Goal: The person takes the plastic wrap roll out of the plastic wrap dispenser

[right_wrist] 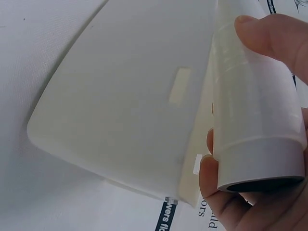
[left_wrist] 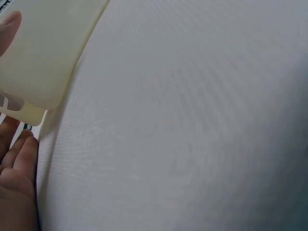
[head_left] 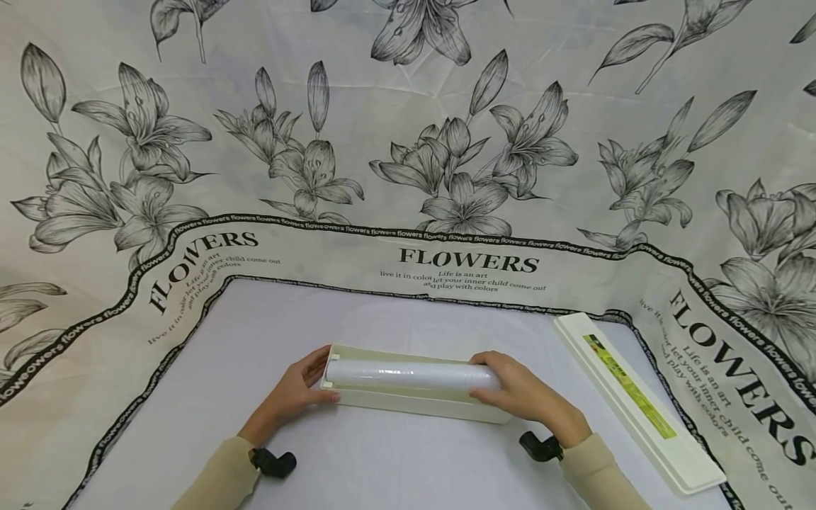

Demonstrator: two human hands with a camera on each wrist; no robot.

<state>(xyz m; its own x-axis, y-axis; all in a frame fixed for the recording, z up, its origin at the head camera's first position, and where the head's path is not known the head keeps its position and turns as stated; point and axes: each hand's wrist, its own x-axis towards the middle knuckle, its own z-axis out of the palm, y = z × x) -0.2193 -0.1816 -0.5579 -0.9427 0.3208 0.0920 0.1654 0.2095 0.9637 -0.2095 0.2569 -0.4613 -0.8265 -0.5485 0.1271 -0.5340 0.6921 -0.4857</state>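
Observation:
A long cream plastic box (head_left: 414, 406) lies open at the top on the white cloth in the head view. Inside it is a shiny white roll of plastic wrap (head_left: 395, 372), its right end raised. My left hand (head_left: 296, 382) holds the box's left end, thumb at the front and fingers behind; the left wrist view shows the box end (left_wrist: 41, 57) between them. My right hand (head_left: 523, 389) grips the roll's right end. In the right wrist view, thumb and fingers curl round the roll (right_wrist: 255, 110), whose hollow core shows at the near end.
To the right lies a long cream lid (head_left: 612, 397) with a yellow-green label (head_left: 631, 386), set diagonally across the cloth's border. The white tablecloth (head_left: 395, 467) has a flower-printed border with black lettering (head_left: 468, 261). Black wrist cameras sit at both sleeves.

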